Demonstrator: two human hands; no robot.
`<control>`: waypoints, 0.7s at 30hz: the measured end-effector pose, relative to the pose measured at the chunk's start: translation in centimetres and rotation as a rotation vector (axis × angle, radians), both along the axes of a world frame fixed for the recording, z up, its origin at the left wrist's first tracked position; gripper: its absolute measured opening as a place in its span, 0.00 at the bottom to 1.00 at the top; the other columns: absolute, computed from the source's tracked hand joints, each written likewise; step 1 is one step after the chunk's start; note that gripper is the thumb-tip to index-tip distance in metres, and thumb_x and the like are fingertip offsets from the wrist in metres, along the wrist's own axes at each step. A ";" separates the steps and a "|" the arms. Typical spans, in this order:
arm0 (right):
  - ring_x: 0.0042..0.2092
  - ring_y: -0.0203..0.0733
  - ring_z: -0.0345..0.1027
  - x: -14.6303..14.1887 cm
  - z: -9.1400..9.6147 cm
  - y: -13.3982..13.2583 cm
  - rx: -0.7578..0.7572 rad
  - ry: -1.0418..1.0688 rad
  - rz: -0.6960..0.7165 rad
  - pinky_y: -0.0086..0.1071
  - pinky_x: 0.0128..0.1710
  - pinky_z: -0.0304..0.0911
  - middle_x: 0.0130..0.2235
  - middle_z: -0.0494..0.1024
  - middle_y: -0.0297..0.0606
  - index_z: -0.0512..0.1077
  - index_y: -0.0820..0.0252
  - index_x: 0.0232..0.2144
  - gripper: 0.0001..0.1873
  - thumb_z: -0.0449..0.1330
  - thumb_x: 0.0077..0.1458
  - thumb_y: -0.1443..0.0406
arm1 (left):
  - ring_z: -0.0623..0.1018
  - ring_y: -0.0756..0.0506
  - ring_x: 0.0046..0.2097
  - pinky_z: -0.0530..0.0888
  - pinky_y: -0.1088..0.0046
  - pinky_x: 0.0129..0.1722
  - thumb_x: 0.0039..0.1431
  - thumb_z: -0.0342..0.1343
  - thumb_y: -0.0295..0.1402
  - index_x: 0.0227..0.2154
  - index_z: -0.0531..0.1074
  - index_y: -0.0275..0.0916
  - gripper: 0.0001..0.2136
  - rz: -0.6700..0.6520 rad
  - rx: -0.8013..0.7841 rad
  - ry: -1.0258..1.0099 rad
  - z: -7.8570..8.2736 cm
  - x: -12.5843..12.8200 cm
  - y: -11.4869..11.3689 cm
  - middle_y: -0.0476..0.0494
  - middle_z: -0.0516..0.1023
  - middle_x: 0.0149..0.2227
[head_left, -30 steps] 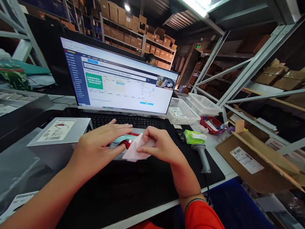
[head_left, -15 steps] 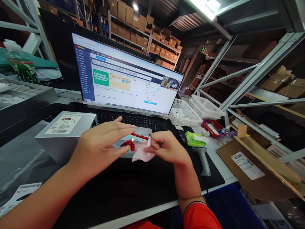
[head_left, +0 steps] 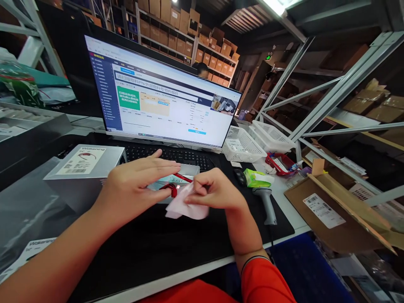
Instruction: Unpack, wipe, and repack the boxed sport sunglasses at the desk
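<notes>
My left hand grips a red curved frame between its thumb and fingertips. A small light glows near the frame, and much of its shape is hidden by my hands. Pinched in my right hand, a pale pink cloth hangs down against the red frame. Behind them an open light-grey box shows partly, with something pale green inside. To the left stands a closed grey box whose label pictures a red curved item.
A monitor and keyboard are behind my hands. On the right are a mouse, a green-and-white item, a handheld scanner, white baskets and an open cardboard box. A person's head shows beyond the monitor.
My right hand has moved slightly left and up, bringing the cloth further left across the red frame. More of the cloth is now spread out. My left hand keeps nearly the same pose.
</notes>
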State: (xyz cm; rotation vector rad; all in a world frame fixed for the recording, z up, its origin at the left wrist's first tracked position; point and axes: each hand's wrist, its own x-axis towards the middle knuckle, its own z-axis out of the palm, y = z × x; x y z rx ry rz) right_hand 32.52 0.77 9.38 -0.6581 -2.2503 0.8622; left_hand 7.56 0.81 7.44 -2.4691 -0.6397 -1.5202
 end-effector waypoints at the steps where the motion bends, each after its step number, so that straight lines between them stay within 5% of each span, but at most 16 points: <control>1: 0.27 0.31 0.51 -0.9 -0.4 0.0 0.057 0.007 -0.064 0.28 0.29 0.48 0.22 0.57 0.24 0.52 0.54 0.22 0.30 0.69 0.61 0.59 | 0.87 0.46 0.49 0.76 0.60 0.71 0.67 0.64 0.27 0.52 0.79 0.43 0.13 0.025 0.057 0.019 -0.2 0.1 0.1 0.46 0.87 0.50; 5: 0.28 0.32 0.53 -2.9 -1.5 0.2 0.183 0.020 -0.161 0.30 0.31 0.48 0.23 0.61 0.26 0.54 0.55 0.21 0.28 0.65 0.66 0.57 | 0.85 0.41 0.55 0.72 0.53 0.74 0.65 0.63 0.23 0.60 0.75 0.45 0.22 0.101 0.215 0.087 -0.7 0.1 0.3 0.43 0.86 0.53; 8: 0.27 0.32 0.51 -1.8 -1.0 1.0 0.053 0.128 -0.124 0.29 0.30 0.50 0.23 0.60 0.26 0.55 0.54 0.21 0.31 0.67 0.62 0.50 | 0.76 0.34 0.68 0.59 0.39 0.78 0.66 0.62 0.25 0.72 0.62 0.47 0.33 0.179 0.157 0.121 -0.5 0.1 0.0 0.37 0.76 0.66; 10: 0.27 0.32 0.50 -0.7 -0.3 1.5 -0.037 0.294 -0.192 0.29 0.29 0.52 0.24 0.59 0.25 0.55 0.54 0.22 0.31 0.69 0.60 0.48 | 0.68 0.27 0.73 0.58 0.33 0.76 0.67 0.63 0.30 0.76 0.55 0.48 0.38 0.348 0.082 0.056 -0.5 0.3 -0.4 0.32 0.66 0.73; 13: 0.28 0.33 0.51 0.0 0.3 1.8 -0.120 0.537 -0.282 0.28 0.30 0.53 0.26 0.60 0.25 0.58 0.54 0.25 0.27 0.70 0.59 0.49 | 0.73 0.24 0.68 0.71 0.37 0.68 0.68 0.62 0.35 0.75 0.56 0.43 0.35 0.542 -0.030 -0.016 -0.9 1.0 -1.0 0.27 0.71 0.68; 17: 0.28 0.33 0.55 -1.8 -0.4 1.4 -0.217 0.591 -0.268 0.29 0.30 0.56 0.27 0.63 0.26 0.60 0.54 0.27 0.27 0.75 0.52 0.50 | 0.76 0.24 0.60 0.76 0.42 0.59 0.66 0.59 0.35 0.70 0.60 0.33 0.32 0.504 -0.084 0.129 -2.1 2.4 -1.3 0.23 0.74 0.60; 21: 0.28 0.33 0.53 -4.5 -2.5 0.6 -0.173 0.473 -0.368 0.29 0.29 0.53 0.25 0.62 0.26 0.56 0.53 0.22 0.30 0.73 0.52 0.50 | 0.77 0.24 0.59 0.74 0.42 0.62 0.66 0.58 0.38 0.67 0.60 0.26 0.32 0.546 0.000 0.130 -2.8 3.4 -1.5 0.19 0.74 0.60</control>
